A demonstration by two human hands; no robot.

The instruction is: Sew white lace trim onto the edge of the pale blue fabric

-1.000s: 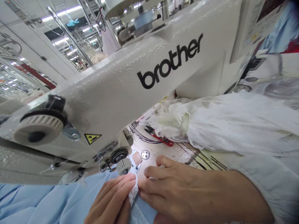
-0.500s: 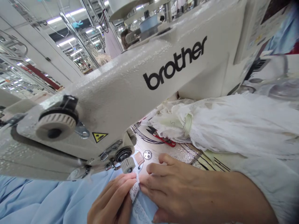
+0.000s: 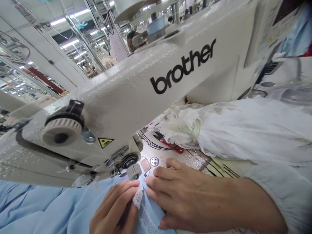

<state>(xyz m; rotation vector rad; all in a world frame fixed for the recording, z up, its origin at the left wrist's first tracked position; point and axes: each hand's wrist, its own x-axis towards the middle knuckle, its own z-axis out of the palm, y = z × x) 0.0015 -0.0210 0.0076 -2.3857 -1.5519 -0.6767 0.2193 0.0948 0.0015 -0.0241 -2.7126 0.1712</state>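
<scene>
My left hand (image 3: 114, 208) pinches a strip of white lace trim (image 3: 138, 197) between fingers and thumb, just in front of the sewing machine's needle area. Light blue fabric (image 3: 151, 208) with a lace edge runs between my two hands and under them. My right hand (image 3: 182, 195) lies palm down on the right side of that fabric, fingers stretched forward and slightly bent, thumb apart. Above the fingertips is the sewing machine head (image 3: 131, 97), with a small white knob (image 3: 134, 171) close to the left fingers. The needle and presser foot are hidden.
Thread snips with red handles (image 3: 174, 148) lie on the machine bed behind my right hand. A bundle of white lace (image 3: 243, 126) fills the right side. More blue fabric (image 3: 36, 208) spreads at the left, below the machine head.
My left hand has shifted slightly left and nearer me, with the lace. My right fingertips have moved a little apart from the lace, so more blue fabric shows between the hands.
</scene>
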